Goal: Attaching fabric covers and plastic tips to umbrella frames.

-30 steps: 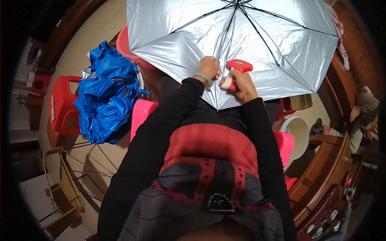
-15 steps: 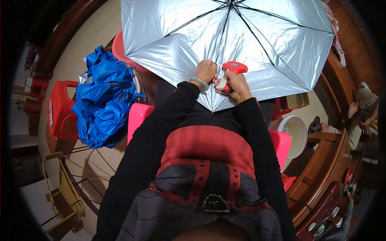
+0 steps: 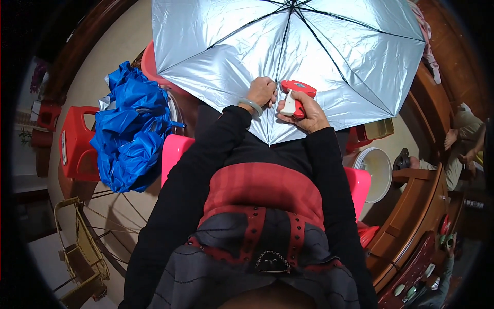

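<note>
An opened umbrella (image 3: pixel 226 56) with a silver inner side and dark ribs spreads over my lap, its near corner pointing at me. My left hand (image 3: pixel 262 91), a pale bangle on its wrist, is closed in a pinch on the umbrella by the rib nearest me. Just to its right, my right hand (image 3: pixel 310 114) grips a red and white tagging gun (image 3: pixel 299 87). The gun's front end is close to my left fingertips at that rib. What exactly lies between my left fingers is hidden.
Left of me, a heap of blue umbrella fabric (image 3: pixel 126 129) rests near a red plastic stool (image 3: pixel 80 141). A pink tub (image 3: pixel 150 62) stands behind it. On the right are a white bucket (image 3: pixel 378 175) and wooden furniture (image 3: pixel 411 216). Other people (image 3: pixel 465 149) are at the far right.
The tagging gun has tilted in my right hand, and its white lever now shows more fully. My left hand stays at the same rib. The whole view has shifted slightly.
</note>
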Action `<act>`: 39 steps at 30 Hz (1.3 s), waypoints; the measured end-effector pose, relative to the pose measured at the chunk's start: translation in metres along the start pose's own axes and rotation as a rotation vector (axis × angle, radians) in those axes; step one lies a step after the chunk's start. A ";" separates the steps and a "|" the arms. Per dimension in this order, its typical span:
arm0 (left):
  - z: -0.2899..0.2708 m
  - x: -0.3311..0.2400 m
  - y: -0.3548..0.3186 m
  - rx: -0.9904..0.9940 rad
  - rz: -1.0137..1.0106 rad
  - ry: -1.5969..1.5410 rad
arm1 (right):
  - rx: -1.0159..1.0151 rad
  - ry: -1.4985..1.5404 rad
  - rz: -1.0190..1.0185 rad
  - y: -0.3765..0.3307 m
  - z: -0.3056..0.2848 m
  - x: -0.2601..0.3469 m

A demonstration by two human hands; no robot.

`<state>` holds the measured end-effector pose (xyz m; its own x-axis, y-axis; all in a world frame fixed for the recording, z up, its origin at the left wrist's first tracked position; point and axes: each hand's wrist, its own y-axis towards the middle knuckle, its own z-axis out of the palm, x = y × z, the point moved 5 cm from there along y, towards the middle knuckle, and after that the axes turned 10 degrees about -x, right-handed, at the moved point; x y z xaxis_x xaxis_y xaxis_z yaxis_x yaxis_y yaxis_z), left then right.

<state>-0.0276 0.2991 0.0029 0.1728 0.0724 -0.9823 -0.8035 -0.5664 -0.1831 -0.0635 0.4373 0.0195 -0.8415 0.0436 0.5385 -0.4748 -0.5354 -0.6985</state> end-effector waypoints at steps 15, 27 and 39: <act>0.005 0.004 0.004 0.137 -0.018 0.010 | 0.103 -0.133 -0.083 0.011 0.001 0.001; 0.003 -0.031 0.010 -0.062 0.114 0.308 | 0.090 -0.310 -0.295 -0.021 0.018 0.031; -0.127 -0.109 0.080 -0.060 0.521 1.643 | -0.522 -1.025 -1.188 -0.084 0.007 0.106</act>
<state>-0.0385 0.1412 0.1004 0.3080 -0.9411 0.1394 -0.9454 -0.2864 0.1555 -0.1111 0.4804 0.1386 0.4406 -0.4575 0.7724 -0.8958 -0.2795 0.3455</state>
